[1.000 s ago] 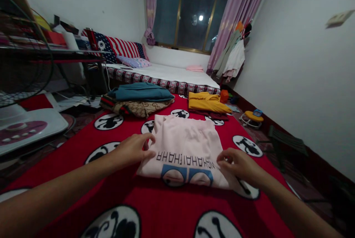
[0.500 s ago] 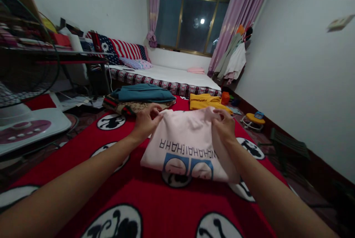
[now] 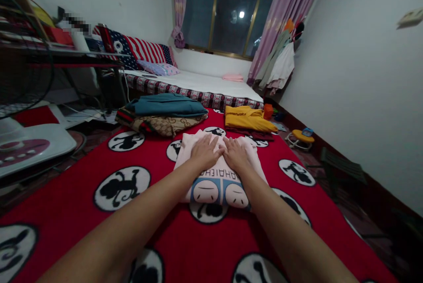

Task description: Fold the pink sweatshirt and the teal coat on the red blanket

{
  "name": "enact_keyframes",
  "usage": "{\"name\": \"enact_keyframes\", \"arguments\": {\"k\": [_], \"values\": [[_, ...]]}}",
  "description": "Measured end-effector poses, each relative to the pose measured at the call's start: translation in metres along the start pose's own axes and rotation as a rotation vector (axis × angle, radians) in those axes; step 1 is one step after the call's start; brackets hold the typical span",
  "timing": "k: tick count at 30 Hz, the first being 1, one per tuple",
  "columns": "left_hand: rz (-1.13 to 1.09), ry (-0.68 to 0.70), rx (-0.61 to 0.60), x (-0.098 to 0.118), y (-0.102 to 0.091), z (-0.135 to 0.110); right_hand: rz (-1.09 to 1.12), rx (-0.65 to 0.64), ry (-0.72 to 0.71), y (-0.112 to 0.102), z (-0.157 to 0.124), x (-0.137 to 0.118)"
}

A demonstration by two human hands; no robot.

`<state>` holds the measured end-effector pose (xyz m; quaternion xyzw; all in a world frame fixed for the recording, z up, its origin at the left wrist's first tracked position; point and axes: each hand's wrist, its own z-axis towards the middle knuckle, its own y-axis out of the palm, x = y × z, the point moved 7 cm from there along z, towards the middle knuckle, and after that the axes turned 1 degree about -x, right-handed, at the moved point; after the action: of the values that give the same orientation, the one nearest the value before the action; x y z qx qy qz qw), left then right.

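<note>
Pink folded shirt [image 3: 218,184] lay under our left hand [image 3: 205,152] and right hand [image 3: 235,154], both flat, fingers spread, side by side; even outward strokes seemed best.

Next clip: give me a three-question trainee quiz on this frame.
1. True or false: the left hand and right hand both lie flat on the pink shirt.
2. What colour is the folded garment beyond the shirt's right side? A teal, B yellow, C black.
3. Fill in: the shirt rests on a ___ blanket with black-and-white figures.

Key: 1 true; 2 B; 3 red.
</note>
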<state>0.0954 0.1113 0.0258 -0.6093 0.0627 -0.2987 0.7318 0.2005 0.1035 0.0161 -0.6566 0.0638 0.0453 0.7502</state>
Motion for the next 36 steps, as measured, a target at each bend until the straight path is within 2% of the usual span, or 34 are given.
{"name": "enact_keyframes", "arguments": {"k": [3,8,18,21,26,28,32,34,36], "values": [[-0.013,-0.053,-0.005,-0.022,0.012,0.008,-0.059,0.027,0.064,0.006,0.010,0.027],[-0.071,-0.158,-0.033,-0.047,0.010,0.022,-0.059,0.061,0.138,0.004,0.022,0.052],[-0.143,-0.182,0.021,-0.055,0.009,0.021,0.010,0.158,0.176,0.003,0.021,0.059],[-0.168,-0.223,0.088,-0.062,0.007,0.022,0.043,0.194,0.185,0.001,0.021,0.063],[-0.264,-0.287,0.306,-0.079,-0.009,0.015,0.111,0.294,0.203,-0.008,0.015,0.073],[-0.244,-0.346,0.372,-0.086,-0.016,0.007,0.108,0.342,0.259,-0.014,0.008,0.078],[-0.189,-0.512,0.390,-0.096,-0.022,-0.005,0.001,0.381,0.386,-0.027,-0.006,0.078],[-0.221,-0.506,0.412,-0.094,-0.027,-0.005,0.028,0.367,0.359,-0.032,-0.007,0.072],[-0.267,-0.421,0.514,-0.090,-0.037,-0.004,0.119,0.424,0.274,-0.039,-0.005,0.065]]}}
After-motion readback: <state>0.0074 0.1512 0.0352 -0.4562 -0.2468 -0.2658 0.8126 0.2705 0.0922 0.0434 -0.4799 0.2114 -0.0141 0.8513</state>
